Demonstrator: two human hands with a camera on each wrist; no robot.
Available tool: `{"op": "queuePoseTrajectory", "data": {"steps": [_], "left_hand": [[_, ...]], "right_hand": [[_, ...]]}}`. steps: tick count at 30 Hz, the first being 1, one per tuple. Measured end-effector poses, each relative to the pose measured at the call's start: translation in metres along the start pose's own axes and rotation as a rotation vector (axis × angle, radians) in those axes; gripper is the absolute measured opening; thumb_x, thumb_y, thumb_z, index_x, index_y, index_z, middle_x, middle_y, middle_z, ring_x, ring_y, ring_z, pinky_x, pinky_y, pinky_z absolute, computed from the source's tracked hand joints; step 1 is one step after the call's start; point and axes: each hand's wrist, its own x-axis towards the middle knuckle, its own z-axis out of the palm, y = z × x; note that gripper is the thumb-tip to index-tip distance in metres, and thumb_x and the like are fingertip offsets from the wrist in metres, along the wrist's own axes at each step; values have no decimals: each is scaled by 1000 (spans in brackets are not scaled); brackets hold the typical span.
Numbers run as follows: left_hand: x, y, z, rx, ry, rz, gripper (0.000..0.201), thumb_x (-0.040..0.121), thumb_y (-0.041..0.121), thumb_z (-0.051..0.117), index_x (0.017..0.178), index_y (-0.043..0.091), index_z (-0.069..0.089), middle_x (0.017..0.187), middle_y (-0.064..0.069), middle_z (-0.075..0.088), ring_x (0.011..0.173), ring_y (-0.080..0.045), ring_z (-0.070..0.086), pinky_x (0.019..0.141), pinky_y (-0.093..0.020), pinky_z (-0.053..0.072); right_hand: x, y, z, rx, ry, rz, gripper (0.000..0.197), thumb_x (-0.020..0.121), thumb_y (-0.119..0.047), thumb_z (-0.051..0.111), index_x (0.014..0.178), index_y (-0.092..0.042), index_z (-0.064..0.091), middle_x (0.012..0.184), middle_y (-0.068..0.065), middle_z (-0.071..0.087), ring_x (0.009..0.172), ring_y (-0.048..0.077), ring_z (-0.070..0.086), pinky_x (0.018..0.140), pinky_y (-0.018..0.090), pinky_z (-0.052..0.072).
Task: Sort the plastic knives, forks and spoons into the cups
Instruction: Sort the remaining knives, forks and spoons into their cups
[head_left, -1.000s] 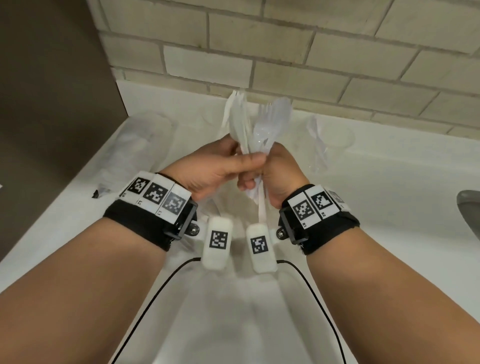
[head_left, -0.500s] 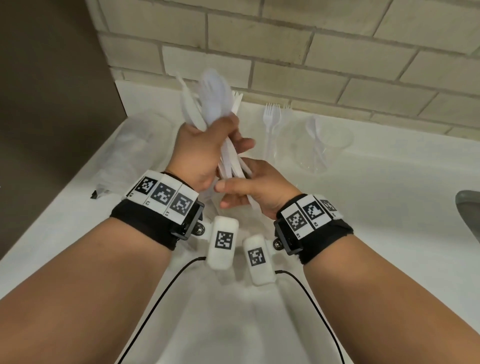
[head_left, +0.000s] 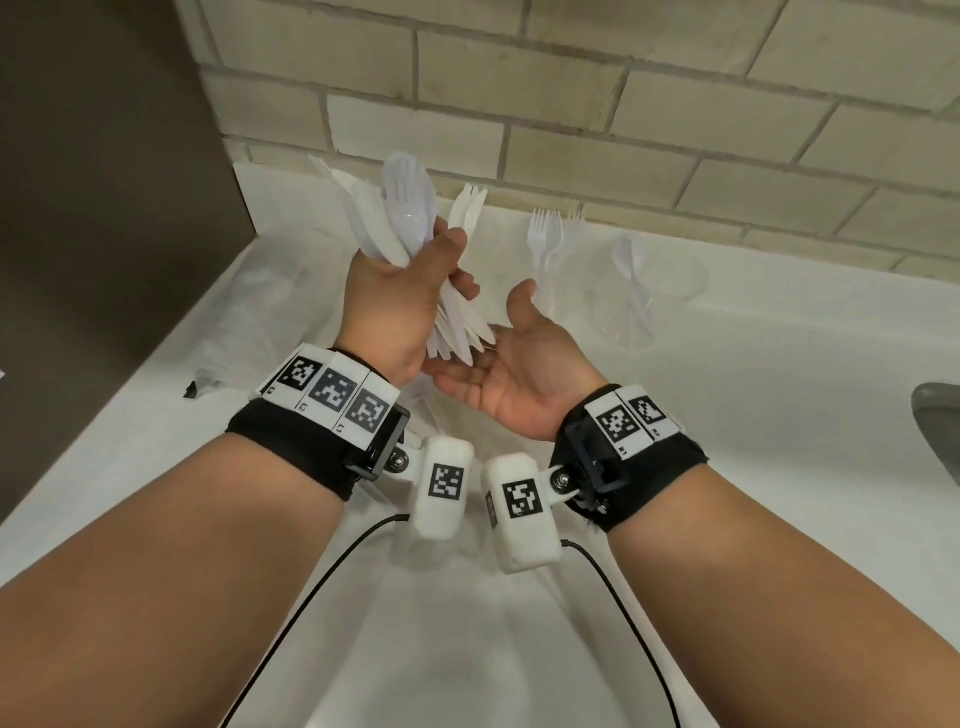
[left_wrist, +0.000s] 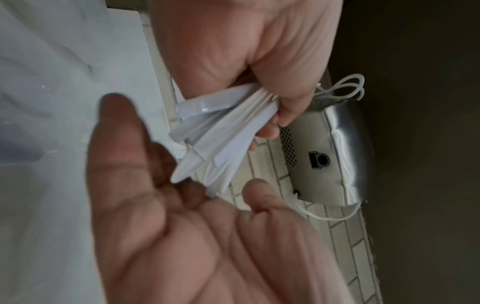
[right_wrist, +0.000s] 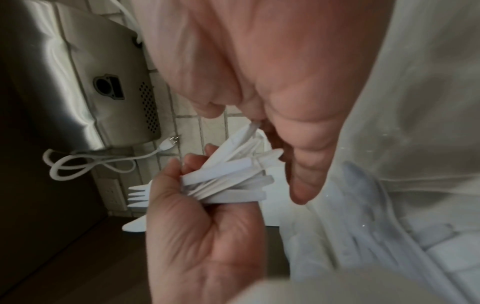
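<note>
My left hand (head_left: 415, 280) grips a mixed bundle of white plastic cutlery (head_left: 400, 218), heads fanned upward: knives, a spoon and a fork. The handles (head_left: 457, 332) stick out below my fist. My right hand (head_left: 498, 353) lies palm up just under those handles, fingers relaxed and holding nothing. A clear cup of forks (head_left: 543, 244) stands by the wall, and a clear cup (head_left: 675, 283) with spoons (head_left: 631, 270) is to its right. The left wrist view shows my left hand (left_wrist: 259, 51) round the bundle (left_wrist: 221, 133). The right wrist view shows my right hand (right_wrist: 272, 72) above it (right_wrist: 228, 185).
Crumpled clear plastic (head_left: 249, 322) lies on the white counter (head_left: 779, 389) at the left, beside a dark panel (head_left: 104, 182). A brick wall (head_left: 623, 104) closes the back. A grey sink edge (head_left: 935, 415) shows far right. A steel wall unit (left_wrist: 324, 154) with a white cable hangs above.
A second ago both hands were clasped round the bundle. My right hand has let go and turned palm up, while my left hand carried the bundle up and to the left.
</note>
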Motion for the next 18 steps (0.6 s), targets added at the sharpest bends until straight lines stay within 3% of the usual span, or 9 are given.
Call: {"op": "queuePoseTrajectory", "data": {"steps": [6, 8, 11, 15, 18], "left_hand": [[-7, -4, 3, 54, -80, -101, 19, 83, 12, 70, 66, 8, 65, 58, -10, 66, 63, -29, 69, 65, -44, 58], [-4, -4, 2, 43, -70, -107, 17, 83, 13, 68, 67, 9, 64, 55, -6, 63, 64, -26, 68, 67, -41, 57], [0, -7, 0, -3, -50, -83, 7, 79, 15, 66, 73, 12, 65, 55, 1, 62, 70, -19, 68, 71, -36, 56], [-3, -8, 2, -3, -98, -74, 15, 90, 11, 62, 75, 13, 64, 62, 0, 68, 75, -20, 70, 69, -38, 56], [-2, -2, 4, 1, -125, -71, 22, 92, 12, 59, 71, 10, 60, 58, -4, 66, 69, -22, 70, 70, -44, 58]], "right_hand": [[-2, 3, 5, 19, -193, -38, 79, 88, -70, 19, 138, -15, 44, 122, 11, 59, 107, 27, 60, 100, 40, 46], [-1, 2, 4, -109, -121, -7, 82, 85, -74, 17, 137, -16, 46, 119, 12, 60, 102, 31, 61, 96, 42, 47], [1, -2, -3, -151, 36, 5, 92, 85, -76, 17, 127, -2, 53, 107, 14, 61, 95, 28, 60, 89, 39, 50], [-1, -5, -6, 31, 5, -81, 79, 90, -69, 20, 118, -4, 56, 105, 11, 65, 98, 24, 62, 99, 39, 44], [-5, -8, -10, -91, 21, -79, 81, 89, -70, 20, 122, -5, 54, 114, 14, 61, 105, 27, 58, 98, 40, 43]]}}
